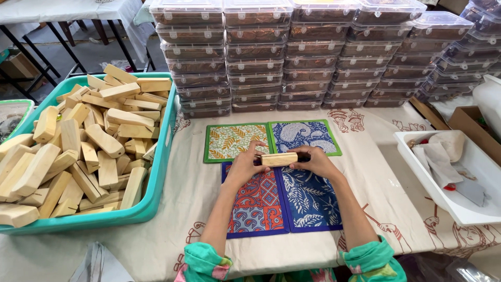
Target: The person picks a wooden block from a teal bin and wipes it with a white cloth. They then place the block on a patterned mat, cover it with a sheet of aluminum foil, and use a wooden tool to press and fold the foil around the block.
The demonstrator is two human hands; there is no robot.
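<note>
Holding a pale wooden block (279,159) between both hands above the patterned cloth mats (282,201), the left hand (244,166) has its fingers curled shut on the block's left end and the right hand (315,163) closes on its right end; a level, steady two-ended grip looks best here. Left sits a teal tub (156,201) of similar blocks, far behind stand stacked lidded plastic boxes (292,55)
</note>
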